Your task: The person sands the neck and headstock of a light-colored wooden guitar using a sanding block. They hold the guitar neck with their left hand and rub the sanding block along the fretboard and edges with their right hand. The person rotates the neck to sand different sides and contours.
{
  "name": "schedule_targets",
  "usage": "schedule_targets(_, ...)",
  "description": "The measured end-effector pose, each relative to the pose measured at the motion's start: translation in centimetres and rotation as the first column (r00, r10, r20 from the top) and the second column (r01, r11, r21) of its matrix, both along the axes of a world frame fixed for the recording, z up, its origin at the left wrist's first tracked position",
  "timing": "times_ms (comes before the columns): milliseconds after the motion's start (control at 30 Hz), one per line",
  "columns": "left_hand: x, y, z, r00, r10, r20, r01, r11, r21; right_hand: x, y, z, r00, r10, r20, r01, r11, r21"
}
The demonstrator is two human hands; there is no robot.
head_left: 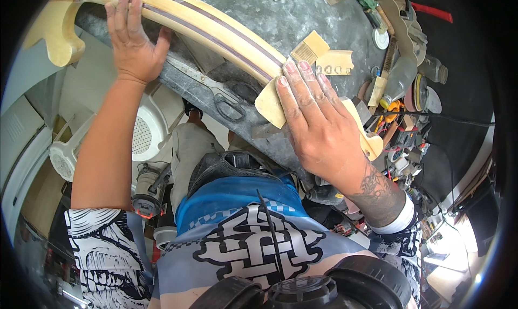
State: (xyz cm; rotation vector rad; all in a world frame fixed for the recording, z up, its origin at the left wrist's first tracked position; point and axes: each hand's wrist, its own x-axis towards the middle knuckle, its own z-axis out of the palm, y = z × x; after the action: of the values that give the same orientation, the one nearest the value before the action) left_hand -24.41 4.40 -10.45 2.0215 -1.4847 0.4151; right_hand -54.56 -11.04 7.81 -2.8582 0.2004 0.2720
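Note:
A long, curved piece of pale wood point(216, 35) with dark lengthwise stripes arches across the grey bench. Its left end has a rounded, hooked lobe point(66, 45). My left hand point(131, 45) holds the piece near that end, fingers laid over it and thumb spread along the inner edge. Close to the other end, my right hand point(318, 117) presses down with fingers together, its thumb hidden. From beneath it sticks a tan sheet point(268, 105) that looks like sandpaper. Past that hand, a pale rounded wooden end point(371, 145) shows. Pale dust coats my fingertips.
Torn tan card-like pieces point(310, 47) lie beyond my right hand. Dark-handled scissors point(229, 107) rest by the bench's near edge. A clear bottle point(400, 81), brush and many tools crowd the right side. A white plastic chair point(143, 131) stands below left.

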Motion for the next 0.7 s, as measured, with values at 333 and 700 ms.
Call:
schedule_targets(333, -0.6, -0.1, 0.5, 0.999, -0.015, -0.050, 0.012, 0.999, -0.051, 5.3, 1.7, -2.2, 0.996, 0.081, 0.050, -0.072, 0.984, -0.162)
schedule_targets(700, -0.5, -0.1, 0.9, 0.967, 0.054, -0.249, -0.143, 0.924, -0.355, 23.8, 2.9, -6.0, 0.882, 0.155, 0.446, -0.079, 0.980, -0.184)
